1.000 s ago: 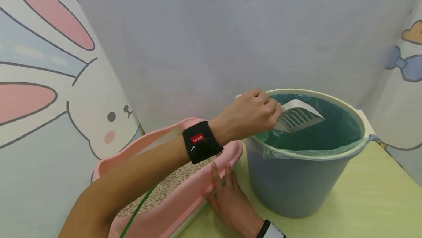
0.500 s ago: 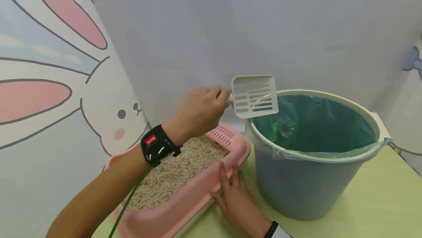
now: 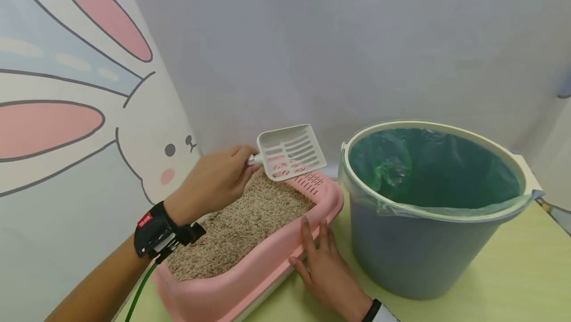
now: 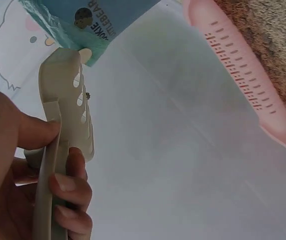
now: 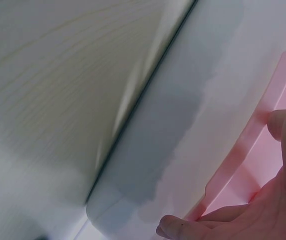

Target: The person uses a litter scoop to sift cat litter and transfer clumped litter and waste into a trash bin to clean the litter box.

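My left hand (image 3: pixel 216 183) grips the handle of a pale slotted litter scoop (image 3: pixel 285 154), holding it above the far part of a pink litter box (image 3: pixel 241 282). No litter shows on the scoop's slotted face. In the left wrist view, thumb and fingers wrap round the scoop's handle (image 4: pixel 47 185). Grey-brown litter (image 3: pixel 254 228) covers the bottom of the box. With its fingers spread and fairly straight, my right hand (image 3: pixel 332 275) rests against the box's near side, touching the pink rim (image 5: pixel 243 145) in the right wrist view.
A blue-grey bin (image 3: pixel 415 257) with a green bag liner (image 3: pixel 446 168) stands right of the box on a yellow-green table (image 3: pixel 513 267). Behind hangs a pale cloth (image 3: pixel 357 39). A rabbit-printed panel (image 3: pixel 138 148) borders the left side. A green cord (image 3: pixel 142 287) hangs from the left wrist.
My left hand has drawn the scoop leftward, from over the bin to over the litter box, turning its slotted face into view. The right hand stays at the box's side.
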